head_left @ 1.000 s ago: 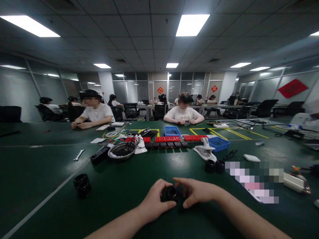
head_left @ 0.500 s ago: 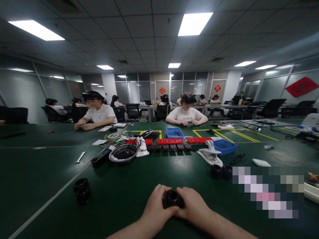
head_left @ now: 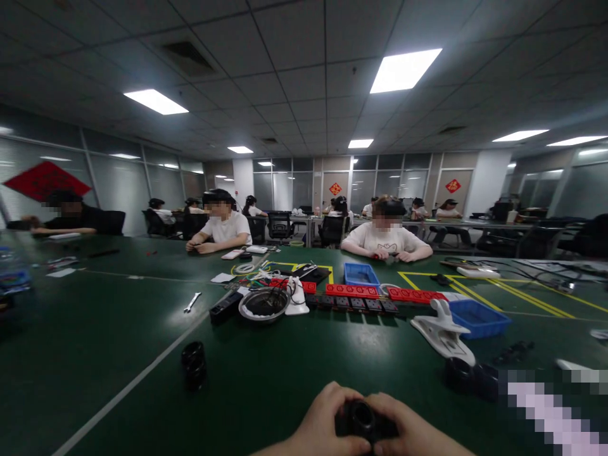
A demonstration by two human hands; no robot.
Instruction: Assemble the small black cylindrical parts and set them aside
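At the bottom edge of the head view, my left hand (head_left: 319,423) and my right hand (head_left: 411,428) both grip a small black ring-shaped part (head_left: 361,419), held between them just above the green table (head_left: 118,335). The fingers of each hand wrap its sides, and its round opening faces the camera. Two more black rings (head_left: 194,365) are stacked on the table to the left of my hands. Another pair of black rings (head_left: 470,375) lies to the right.
A metal bowl (head_left: 264,304), red socket strips (head_left: 361,291), two blue bins (head_left: 479,318), a white clamp (head_left: 441,330), a wrench (head_left: 192,302) and a black block (head_left: 226,307) lie farther across the table. Several people sit at the far side.
The view has swung left and tilted up, so my hands now sit at the bottom edge. Both hands have closed more tightly around the black ring.
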